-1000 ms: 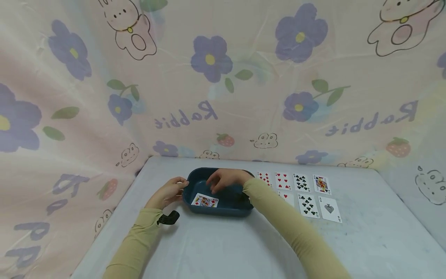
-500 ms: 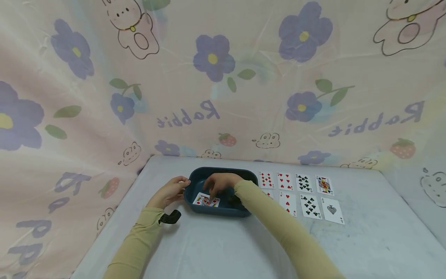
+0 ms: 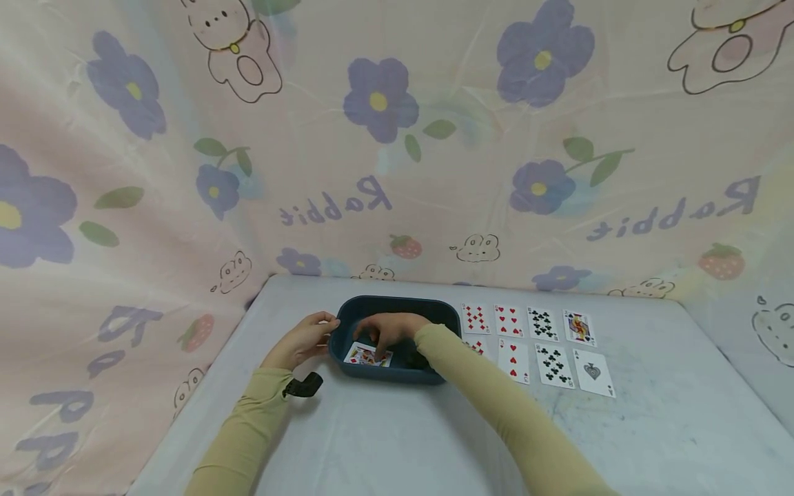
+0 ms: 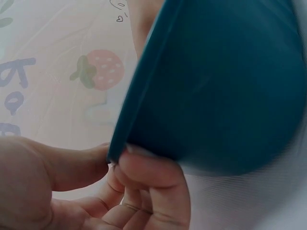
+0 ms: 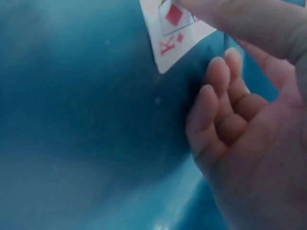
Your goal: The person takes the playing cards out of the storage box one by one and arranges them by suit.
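Observation:
A dark blue basin (image 3: 449, 311) stands on the table. At its left end my left hand (image 3: 306, 339) pinches the rim between thumb and fingers, clear in the left wrist view, where the basin's teal outer wall (image 4: 220, 91) fills the right side. Inside the basin lies a king of diamonds playing card (image 3: 360, 354). My right hand (image 3: 393, 329) reaches in over the right side, its thumb (image 5: 249, 21) laid on the card's face. The other fingers (image 5: 204, 110) are loosely bent beside the card's corner, in the right wrist view.
To the right of the basin, playing cards lie face up in two rows, among them a jack (image 3: 579, 328), a six of hearts (image 3: 509, 321) and an ace of spades (image 3: 593, 372). My right sleeve (image 3: 496, 399) partly covers the nearer row. A patterned curtain (image 3: 434, 172) hangs behind the table.
My right hand has lowered and moved slightly left onto the king of diamonds, which stays in the basin. My left hand keeps its hold on the rim.

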`<control>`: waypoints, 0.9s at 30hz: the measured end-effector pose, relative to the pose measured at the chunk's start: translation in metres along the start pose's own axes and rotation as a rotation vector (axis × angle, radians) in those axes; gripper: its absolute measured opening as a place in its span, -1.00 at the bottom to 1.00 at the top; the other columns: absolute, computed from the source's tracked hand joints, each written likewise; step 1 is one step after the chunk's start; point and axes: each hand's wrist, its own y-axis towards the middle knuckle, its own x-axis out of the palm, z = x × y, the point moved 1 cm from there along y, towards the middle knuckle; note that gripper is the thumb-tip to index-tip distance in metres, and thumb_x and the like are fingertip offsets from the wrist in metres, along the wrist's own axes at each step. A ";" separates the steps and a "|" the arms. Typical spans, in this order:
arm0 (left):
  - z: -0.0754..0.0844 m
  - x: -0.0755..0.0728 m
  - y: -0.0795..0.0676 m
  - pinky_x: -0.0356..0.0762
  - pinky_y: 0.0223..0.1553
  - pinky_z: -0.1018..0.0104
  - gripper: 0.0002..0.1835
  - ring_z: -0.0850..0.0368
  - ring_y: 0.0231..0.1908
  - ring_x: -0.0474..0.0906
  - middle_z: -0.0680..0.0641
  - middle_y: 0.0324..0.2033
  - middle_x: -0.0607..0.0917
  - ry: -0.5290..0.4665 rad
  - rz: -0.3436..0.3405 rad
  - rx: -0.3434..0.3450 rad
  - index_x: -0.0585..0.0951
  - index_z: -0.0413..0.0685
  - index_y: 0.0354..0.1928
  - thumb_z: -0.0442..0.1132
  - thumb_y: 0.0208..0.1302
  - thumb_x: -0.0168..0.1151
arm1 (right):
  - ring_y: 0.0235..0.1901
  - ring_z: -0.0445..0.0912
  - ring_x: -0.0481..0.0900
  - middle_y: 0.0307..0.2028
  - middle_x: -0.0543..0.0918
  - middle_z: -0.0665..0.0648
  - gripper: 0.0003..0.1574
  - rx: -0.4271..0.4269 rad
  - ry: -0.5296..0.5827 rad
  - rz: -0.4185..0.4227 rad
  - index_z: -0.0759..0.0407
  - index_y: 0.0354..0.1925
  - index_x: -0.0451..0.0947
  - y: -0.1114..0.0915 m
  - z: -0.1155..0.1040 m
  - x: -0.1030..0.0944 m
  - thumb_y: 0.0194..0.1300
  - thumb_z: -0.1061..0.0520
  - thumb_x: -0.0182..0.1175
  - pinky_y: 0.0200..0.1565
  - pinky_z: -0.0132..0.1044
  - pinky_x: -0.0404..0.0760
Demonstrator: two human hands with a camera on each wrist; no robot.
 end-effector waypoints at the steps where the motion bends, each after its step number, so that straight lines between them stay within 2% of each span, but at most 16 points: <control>1: 0.000 0.000 0.000 0.49 -0.41 0.34 -0.79 0.11 -0.37 0.48 -0.10 -0.33 0.47 -0.001 -0.001 0.002 0.37 -0.29 -0.07 -0.24 0.47 -0.01 | -0.40 -0.12 0.31 -0.25 0.43 0.21 -0.33 -0.003 -0.012 -0.001 0.04 0.15 0.48 0.000 0.000 0.000 0.07 0.33 0.41 -0.40 -0.34 0.34; 5: 0.000 0.000 0.000 0.48 -0.42 0.35 -0.80 0.12 -0.40 0.46 -0.09 -0.35 0.46 -0.011 -0.002 0.001 0.37 -0.30 -0.08 -0.25 0.47 -0.01 | -0.34 -0.13 0.33 -0.24 0.44 0.12 -0.36 -0.002 -0.058 -0.001 -0.04 0.13 0.50 0.001 0.003 0.001 0.08 0.26 0.43 -0.36 -0.36 0.38; 11: -0.001 0.000 0.001 0.49 -0.42 0.34 -0.82 0.14 -0.42 0.47 -0.08 -0.36 0.48 -0.007 0.007 0.000 0.39 -0.27 -0.10 -0.26 0.46 0.00 | -0.17 -0.13 0.37 -0.11 0.43 0.01 -0.16 -0.018 -0.126 -0.050 -0.19 0.27 0.40 0.002 0.005 0.001 0.05 0.16 0.47 -0.22 -0.33 0.47; 13: -0.002 0.000 0.001 0.50 -0.43 0.34 -0.82 0.14 -0.43 0.46 -0.09 -0.37 0.49 -0.005 0.008 -0.001 0.39 -0.27 -0.11 -0.25 0.46 0.01 | -0.14 -0.13 0.38 -0.08 0.42 0.01 -0.15 -0.021 -0.124 -0.071 -0.20 0.28 0.39 0.003 0.005 0.002 0.05 0.17 0.46 -0.20 -0.32 0.48; 17: -0.004 -0.001 0.001 0.49 -0.43 0.35 -0.84 0.15 -0.44 0.46 -0.07 -0.39 0.48 -0.003 0.024 -0.012 0.41 -0.22 -0.15 -0.24 0.46 0.03 | -0.14 -0.12 0.39 -0.09 0.42 0.02 -0.20 -0.016 -0.126 -0.070 -0.17 0.22 0.41 0.004 0.004 0.002 0.04 0.16 0.47 -0.18 -0.31 0.48; 21: -0.003 0.000 0.001 0.48 -0.42 0.34 -0.84 0.13 -0.42 0.45 -0.07 -0.38 0.47 0.004 0.032 -0.008 0.41 -0.22 -0.14 -0.23 0.46 0.03 | -0.16 -0.12 0.38 -0.14 0.40 0.03 -0.24 -0.002 -0.121 -0.027 -0.08 0.14 0.39 0.004 0.006 0.001 0.00 0.17 0.50 -0.16 -0.32 0.43; 27: -0.003 0.000 0.001 0.49 -0.42 0.34 -0.83 0.14 -0.42 0.45 -0.06 -0.37 0.46 0.010 0.030 -0.001 0.40 -0.25 -0.12 -0.25 0.45 0.03 | -0.20 -0.11 0.38 -0.19 0.42 0.05 -0.40 0.009 -0.027 0.053 0.10 -0.03 0.40 0.000 0.013 -0.003 0.00 0.24 0.49 -0.20 -0.32 0.44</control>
